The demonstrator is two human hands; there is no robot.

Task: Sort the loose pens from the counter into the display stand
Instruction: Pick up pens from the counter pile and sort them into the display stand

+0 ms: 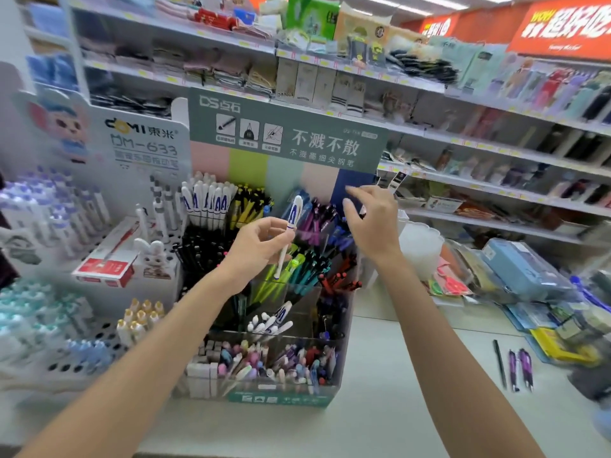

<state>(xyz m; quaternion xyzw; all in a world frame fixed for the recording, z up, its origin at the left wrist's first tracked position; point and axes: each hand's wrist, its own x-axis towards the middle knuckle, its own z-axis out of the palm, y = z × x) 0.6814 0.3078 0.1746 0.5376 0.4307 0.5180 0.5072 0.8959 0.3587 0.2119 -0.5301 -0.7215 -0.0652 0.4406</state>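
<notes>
My left hand [261,246] pinches a white pen with a blue-marked cap [288,233], held nearly upright over the middle of the tiered display stand [281,396]. Above the stand's upper right compartments hovers my right hand [370,219], fingers loosely spread and holding nothing that I can see. The stand holds several groups of pens: white ones [208,200] at the back left, black, yellow, purple, green and red ones lower down. Three loose pens, one dark [500,363] and two purple [519,368], lie on the counter [413,375] at the right.
A white perforated pen rack [82,342] with a red box [109,259] stands to the left of the stand. Stationery packs and a blue case [525,269] crowd the counter's right side. Stocked shelves [429,133] rise behind.
</notes>
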